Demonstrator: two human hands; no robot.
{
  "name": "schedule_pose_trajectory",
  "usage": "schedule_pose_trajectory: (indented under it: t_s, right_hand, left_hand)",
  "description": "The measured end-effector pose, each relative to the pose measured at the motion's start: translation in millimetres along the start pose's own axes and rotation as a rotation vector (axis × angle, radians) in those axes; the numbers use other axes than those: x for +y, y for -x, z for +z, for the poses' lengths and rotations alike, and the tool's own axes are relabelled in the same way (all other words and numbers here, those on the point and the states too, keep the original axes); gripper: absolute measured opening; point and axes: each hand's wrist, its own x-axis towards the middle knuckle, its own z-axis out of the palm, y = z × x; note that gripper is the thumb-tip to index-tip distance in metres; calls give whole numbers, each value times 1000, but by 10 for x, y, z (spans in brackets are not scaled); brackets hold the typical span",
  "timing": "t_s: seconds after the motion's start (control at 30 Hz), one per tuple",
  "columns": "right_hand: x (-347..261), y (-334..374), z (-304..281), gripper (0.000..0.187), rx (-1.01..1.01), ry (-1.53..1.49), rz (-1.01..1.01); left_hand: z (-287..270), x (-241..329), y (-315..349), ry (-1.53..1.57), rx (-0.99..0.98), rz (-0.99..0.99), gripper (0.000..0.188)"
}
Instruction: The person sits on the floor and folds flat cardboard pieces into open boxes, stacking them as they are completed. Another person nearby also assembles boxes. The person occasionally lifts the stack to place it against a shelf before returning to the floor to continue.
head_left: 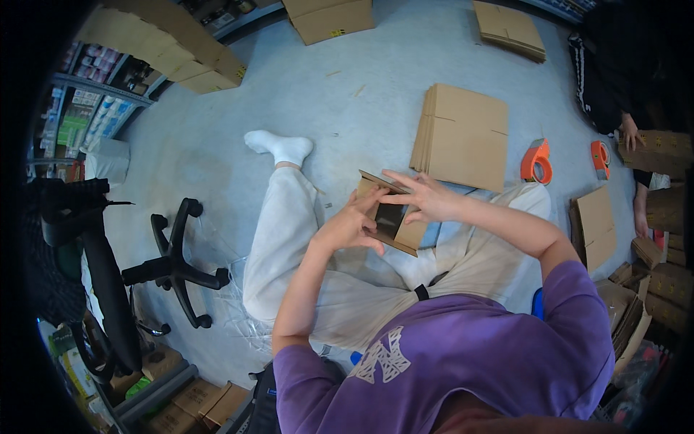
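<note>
A small open cardboard box is held over my lap, between my bent legs, with its dark inside showing. My left hand grips its left side, fingers reaching over the edge and thumb low near the front. From the right, my right hand holds the far side, its fingers partly spread across the rim and flaps. The fingertips of both hands come close together at the box's far left. Just beyond lies a stack of flat cardboard on the floor.
Two orange tape dispensers lie to the right. Another person's hand rests on a carton at the far right, near piled boxes. A wheeled chair base stands left, shelves behind it. More flat cardboard lies far back.
</note>
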Motion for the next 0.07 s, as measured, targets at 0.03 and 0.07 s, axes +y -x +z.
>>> schedule_pose_trajectory:
  t_s: [0.03,0.07]
  right_hand:
    - [-11,-6,61,70,-16,-247,79]
    - [1,12,106,79,-32,-492,164]
  left_hand:
    - [67,-91,40,43,41,5,42]
    - [55,-99,38,41,42,2,42]
